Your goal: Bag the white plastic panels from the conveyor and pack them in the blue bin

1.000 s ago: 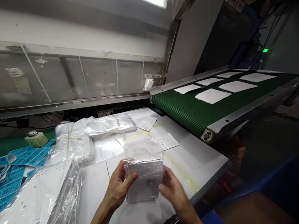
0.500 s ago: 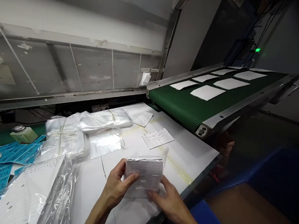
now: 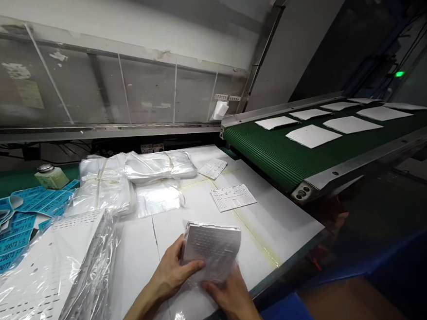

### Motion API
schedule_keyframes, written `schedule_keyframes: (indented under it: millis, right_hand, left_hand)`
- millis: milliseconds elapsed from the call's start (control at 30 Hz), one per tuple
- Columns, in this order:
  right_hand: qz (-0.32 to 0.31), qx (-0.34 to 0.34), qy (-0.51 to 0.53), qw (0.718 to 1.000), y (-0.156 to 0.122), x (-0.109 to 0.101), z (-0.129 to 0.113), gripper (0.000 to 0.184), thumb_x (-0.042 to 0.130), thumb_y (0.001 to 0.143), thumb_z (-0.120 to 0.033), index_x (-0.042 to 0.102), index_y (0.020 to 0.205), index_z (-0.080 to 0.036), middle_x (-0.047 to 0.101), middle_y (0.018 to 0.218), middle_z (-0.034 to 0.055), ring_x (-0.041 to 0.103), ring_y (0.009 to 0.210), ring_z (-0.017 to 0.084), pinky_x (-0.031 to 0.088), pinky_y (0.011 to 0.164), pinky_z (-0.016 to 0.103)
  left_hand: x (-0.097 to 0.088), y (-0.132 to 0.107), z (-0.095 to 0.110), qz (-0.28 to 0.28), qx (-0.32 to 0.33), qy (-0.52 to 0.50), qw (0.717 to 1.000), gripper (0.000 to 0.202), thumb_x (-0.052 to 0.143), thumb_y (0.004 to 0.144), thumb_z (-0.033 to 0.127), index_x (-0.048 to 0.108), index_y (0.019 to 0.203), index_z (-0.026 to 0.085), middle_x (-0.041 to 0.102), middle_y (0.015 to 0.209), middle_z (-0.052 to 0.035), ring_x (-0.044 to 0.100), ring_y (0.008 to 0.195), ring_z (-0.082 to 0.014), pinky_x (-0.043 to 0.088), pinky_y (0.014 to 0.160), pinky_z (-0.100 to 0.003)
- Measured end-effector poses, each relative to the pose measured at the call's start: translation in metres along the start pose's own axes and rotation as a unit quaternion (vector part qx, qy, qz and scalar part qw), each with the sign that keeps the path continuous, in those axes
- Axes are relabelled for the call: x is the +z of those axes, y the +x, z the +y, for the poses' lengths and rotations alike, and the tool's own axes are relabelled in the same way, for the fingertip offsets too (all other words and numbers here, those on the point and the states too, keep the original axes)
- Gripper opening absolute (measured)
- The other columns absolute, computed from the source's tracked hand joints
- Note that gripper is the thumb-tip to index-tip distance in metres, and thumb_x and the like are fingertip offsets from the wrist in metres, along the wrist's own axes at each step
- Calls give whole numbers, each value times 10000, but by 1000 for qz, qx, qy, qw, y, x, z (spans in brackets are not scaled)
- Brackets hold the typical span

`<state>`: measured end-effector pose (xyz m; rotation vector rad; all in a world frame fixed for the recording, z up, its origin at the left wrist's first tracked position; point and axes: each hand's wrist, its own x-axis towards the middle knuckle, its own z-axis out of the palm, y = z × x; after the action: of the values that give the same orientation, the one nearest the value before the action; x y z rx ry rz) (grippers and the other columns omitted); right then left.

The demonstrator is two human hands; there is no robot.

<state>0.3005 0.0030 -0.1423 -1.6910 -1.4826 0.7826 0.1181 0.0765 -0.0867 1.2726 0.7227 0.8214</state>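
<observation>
Both my hands hold a stack of thin white perforated panels inside a clear plastic bag (image 3: pixel 214 247), just above the white table (image 3: pixel 284 223) near its front edge. My left hand (image 3: pixel 172 275) grips the stack's left side, thumb across the front face. My right hand (image 3: pixel 228 295) is under the stack's lower edge, fingers curled against the bag. The bag's loose end is folded back over the top of the stack.
Bundles of clear bags (image 3: pixel 127 183) lie at the back of the table. Two loose white panels (image 3: pixel 233 197) rest farther right. A large bagged perforated sheet stack (image 3: pixel 42 279) sits at left, beside blue labels (image 3: pixel 9 228) and a small bottle (image 3: pixel 50 175). A green conveyor (image 3: pixel 271 151) carries white sheets (image 3: pixel 312 136).
The bag's open flap, which stood up behind the stack, now lies folded down against it. My right hand has slid from the stack's right side to beneath its lower edge.
</observation>
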Motion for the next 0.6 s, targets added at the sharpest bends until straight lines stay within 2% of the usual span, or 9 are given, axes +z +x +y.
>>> schedule_keyframes:
  millis: [67, 167, 267, 333, 400, 467, 533, 600]
  right_hand:
    - [4, -35, -55, 998, 0, 0, 7, 570, 702, 672, -282, 555, 1218, -207, 544, 1238, 104, 466, 1174, 315, 365, 1000, 474]
    - [2, -37, -52, 998, -1, 1, 1, 579, 690, 696, -310, 526, 1247, -239, 512, 1291, 87, 421, 1231, 308, 327, 1040, 463]
    - [6, 14, 63, 998, -9, 5, -16, 512, 604, 778, -447, 514, 1224, -213, 552, 1259, 111, 508, 1165, 298, 423, 965, 424]
    - [-2, 55, 170, 984, -18, 6, -27, 495, 577, 791, -501, 521, 1174, -192, 627, 1155, 121, 600, 1047, 279, 501, 858, 369]
    - [-8, 68, 212, 975, -25, 3, -31, 506, 630, 751, -504, 532, 1136, -191, 683, 1033, 104, 653, 934, 266, 538, 764, 331]
    - [-13, 26, 167, 985, -29, -4, -30, 446, 667, 732, -455, 575, 1090, -204, 707, 933, 75, 673, 853, 252, 546, 713, 309]
    - [-27, -65, 75, 995, -26, -14, -24, 274, 639, 765, -386, 642, 983, -220, 706, 834, 51, 676, 760, 230, 542, 679, 292]
    - [-13, -150, 4, 989, -19, -24, -20, 145, 590, 797, -324, 676, 872, -235, 688, 770, 39, 667, 720, 214, 533, 657, 278]
  left_hand:
    - [2, -1, -12, 19, -25, -11, 999, 422, 681, 752, 327, 569, 1124, 163, 660, 1036, -72, 598, 984, -250, 477, 868, -354]
    - [1, 2, -18, 74, -51, -32, 995, 429, 677, 755, 390, 569, 1100, 158, 664, 1041, -96, 614, 967, -257, 496, 843, -366]
    - [1, 10, -12, 120, -112, -126, 978, 475, 662, 762, 447, 552, 1107, 140, 667, 1045, -143, 648, 899, -265, 529, 760, -368]
    - [0, 15, -7, 113, -150, -200, 962, 491, 662, 760, 461, 557, 1096, 118, 667, 1039, -168, 661, 861, -269, 536, 723, -367]
    - [-1, 16, -5, 82, -181, -258, 945, 476, 679, 748, 452, 582, 1045, 93, 669, 1022, -184, 663, 854, -274, 535, 722, -368]
    - [-1, 15, -6, 57, -209, -301, 929, 444, 690, 743, 437, 605, 987, 75, 675, 995, -190, 662, 855, -275, 532, 739, -371]
    - [-1, 12, -7, 45, -227, -335, 913, 416, 689, 748, 423, 620, 954, 68, 679, 981, -189, 660, 865, -269, 525, 771, -376]
    - [0, 7, -7, 40, -228, -356, 905, 403, 685, 754, 414, 629, 952, 68, 681, 983, -181, 656, 876, -260, 509, 812, -381]
